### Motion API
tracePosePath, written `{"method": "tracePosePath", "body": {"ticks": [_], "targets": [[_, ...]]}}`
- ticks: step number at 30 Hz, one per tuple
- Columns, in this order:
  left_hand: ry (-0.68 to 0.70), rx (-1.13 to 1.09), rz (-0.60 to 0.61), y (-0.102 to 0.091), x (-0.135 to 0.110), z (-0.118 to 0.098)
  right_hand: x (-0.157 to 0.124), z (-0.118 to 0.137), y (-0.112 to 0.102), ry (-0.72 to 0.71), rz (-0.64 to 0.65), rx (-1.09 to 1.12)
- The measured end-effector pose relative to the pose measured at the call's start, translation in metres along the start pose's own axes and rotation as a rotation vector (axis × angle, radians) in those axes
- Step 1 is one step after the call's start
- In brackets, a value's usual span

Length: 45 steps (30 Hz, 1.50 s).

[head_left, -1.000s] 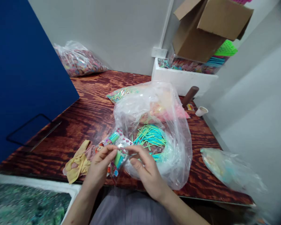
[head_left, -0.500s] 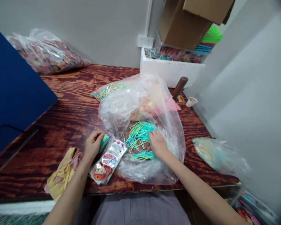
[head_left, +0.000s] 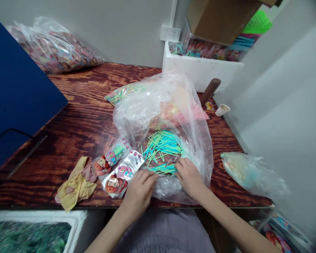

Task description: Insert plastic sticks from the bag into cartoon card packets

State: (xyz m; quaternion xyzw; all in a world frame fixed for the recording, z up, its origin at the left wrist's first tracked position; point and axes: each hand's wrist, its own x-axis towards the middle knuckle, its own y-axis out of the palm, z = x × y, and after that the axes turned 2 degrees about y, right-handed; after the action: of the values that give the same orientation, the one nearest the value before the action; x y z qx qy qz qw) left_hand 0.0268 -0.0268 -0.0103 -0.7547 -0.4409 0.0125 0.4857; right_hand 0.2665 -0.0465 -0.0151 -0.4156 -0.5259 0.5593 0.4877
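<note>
Left hand: fingers curled at the left end of the small stick bundle; I cannot tell whether they pinch it.
Right hand: fingers bent at its right end, grip equally unclear to me.
Bundle handling: I'd press both ends level, lightly; thin sticks may bend.
Loose stick pile: just beyond, within the clear plastic bag.
Printed pouches: left, on the surface.

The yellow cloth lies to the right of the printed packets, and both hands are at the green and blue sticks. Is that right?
Not quite: the head view shows the yellow cloth lying to the left of the printed packets. The left hand and right hand are indeed at the green and blue sticks.
</note>
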Motion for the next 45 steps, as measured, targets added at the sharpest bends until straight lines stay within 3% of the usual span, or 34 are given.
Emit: {"method": "tracePosePath", "body": {"ticks": [4,22,29,34,38,42,45], "targets": [[0.050,0.041,0.054,0.020,-0.005,-0.009,0.013,-0.001,-0.003,-0.068,0.028,0.020],[0.052,0.041,0.055,0.030,-0.016,-0.002,0.028,-0.002,-0.012,-0.078,0.283,-0.209],[0.052,0.027,0.049,0.028,-0.015,0.000,0.027,0.002,0.003,-0.061,0.226,-0.256],[0.041,0.020,0.058,0.024,-0.014,0.000,0.015,-0.010,0.005,-0.121,0.111,-0.092],[0.039,0.025,0.058,0.023,-0.013,0.000,0.012,-0.014,0.008,-0.127,0.089,0.061],[0.024,0.024,0.080,0.021,-0.013,-0.002,0.019,-0.017,0.009,-0.011,0.082,0.329],[-0.011,-0.017,0.104,0.017,-0.015,-0.003,0.028,-0.021,0.007,0.122,0.091,0.701]]}}
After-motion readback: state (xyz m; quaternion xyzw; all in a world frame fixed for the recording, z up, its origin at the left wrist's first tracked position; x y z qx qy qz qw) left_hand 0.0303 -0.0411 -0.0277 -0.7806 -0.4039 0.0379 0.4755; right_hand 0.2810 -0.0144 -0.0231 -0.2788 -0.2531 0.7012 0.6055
